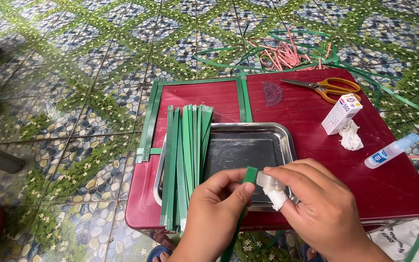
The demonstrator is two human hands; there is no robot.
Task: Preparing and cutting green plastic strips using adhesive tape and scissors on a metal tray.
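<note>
At lower centre of the frame, the left hand [217, 209] pinches a green strip [249, 177] near its upper end, thumb over it. The right hand [322, 209], lower right of centre, presses a small silvery piece [270, 180] against that strip end, one finger wrapped in white tissue [276, 198]. Both work over the near rim of a metal tray [287, 140]. A bundle of cut green strips [186, 160] lies across the tray's left side. The tray rests on a red table [394, 189]. Toward the upper right lie scissors [327, 87], a small white box [341, 114] and a glue bottle [390, 151].
</note>
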